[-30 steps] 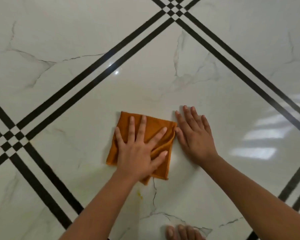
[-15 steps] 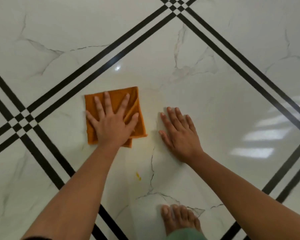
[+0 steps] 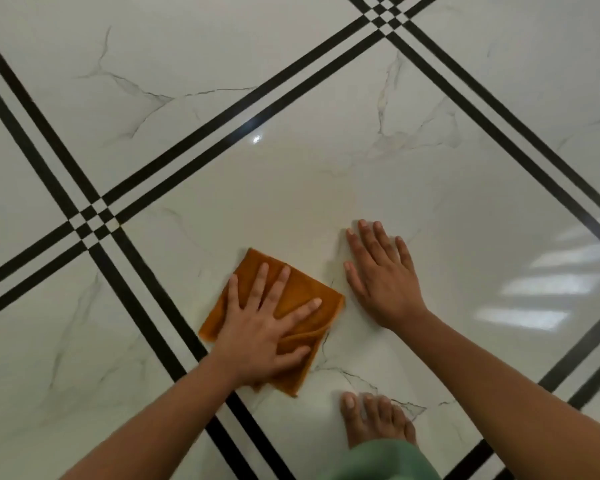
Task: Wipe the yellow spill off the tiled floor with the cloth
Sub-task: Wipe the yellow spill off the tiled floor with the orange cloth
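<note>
Nearest, a bare foot (image 3: 378,420) stands on the white marble-look tiled floor (image 3: 430,202), green fabric (image 3: 385,459) above it. Just beyond, to the left, the folded orange cloth (image 3: 305,285) lies flat on the tile, one edge close beside a double black band (image 3: 146,282). The left hand (image 3: 260,327) presses on the cloth with straight, spread fingers. The right hand (image 3: 381,282) lies palm-down on bare tile just beside the cloth's right corner, fingers straight, holding nothing. Farther off, the bands cross (image 3: 96,220), and window glare (image 3: 520,317) shines at right.
</note>
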